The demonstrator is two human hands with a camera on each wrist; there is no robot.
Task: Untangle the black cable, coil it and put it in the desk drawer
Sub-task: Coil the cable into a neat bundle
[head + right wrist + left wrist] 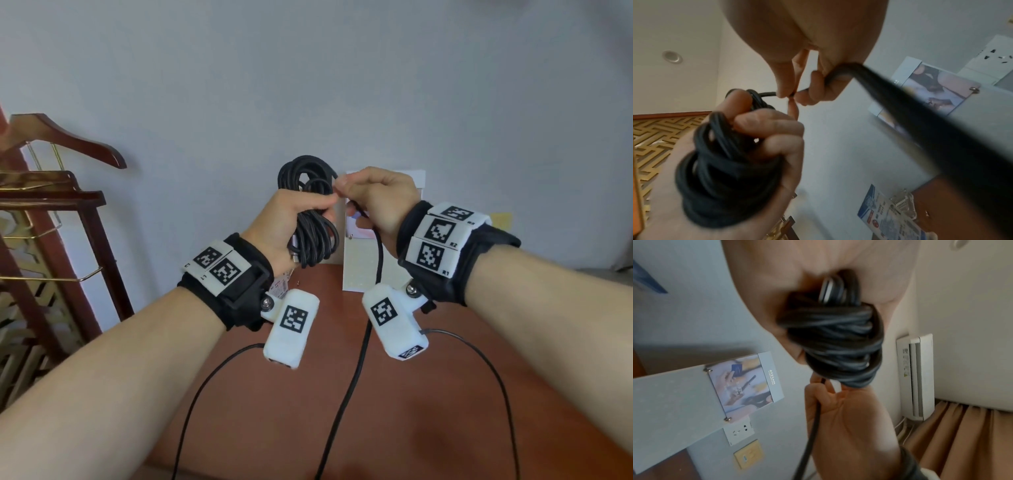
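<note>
above the desk (428, 394), left hand (284, 222) gripping cable (313, 240) coil, right hand (376, 202) pinching its loose strand

Two hands: left hand (286, 222), right hand (380, 202). One black cable (313, 240). One wooden hanger (65, 138). One picture board (373, 260). Two wall sockets (739, 433).

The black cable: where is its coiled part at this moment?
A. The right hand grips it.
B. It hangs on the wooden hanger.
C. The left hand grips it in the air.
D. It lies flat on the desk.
C: the left hand is wrapped around the coiled black cable, held above the desk, while the right hand only pinches the loose strand.
</note>
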